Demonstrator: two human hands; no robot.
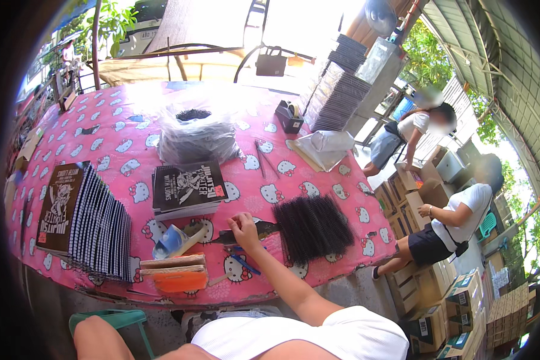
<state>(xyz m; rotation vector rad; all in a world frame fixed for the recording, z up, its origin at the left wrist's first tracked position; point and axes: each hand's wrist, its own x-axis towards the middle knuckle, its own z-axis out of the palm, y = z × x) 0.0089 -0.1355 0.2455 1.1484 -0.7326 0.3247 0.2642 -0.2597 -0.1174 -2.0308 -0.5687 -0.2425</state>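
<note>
My right hand [244,230] reaches over the pink patterned tablecloth with its fingers curled together. What they hold, if anything, is too small to make out. A dark flat piece [266,228] lies beside and partly under it. Just below the hand are blue-handled pliers [246,264]. To its right is a bundle of black spiral binding coils [314,228]. Left of it stands a short stack of dark-covered books [189,187]. My left hand is not in view; a bare limb shows at the lower left.
A tall stack of spiral-bound books [90,222] stands at left. Nearer are an orange-faced block [174,274] and a blue-and-white roll [177,241]. Behind sit a plastic bag [197,141] and a tape dispenser [290,117]. Two people work among cardboard boxes [429,333] at right.
</note>
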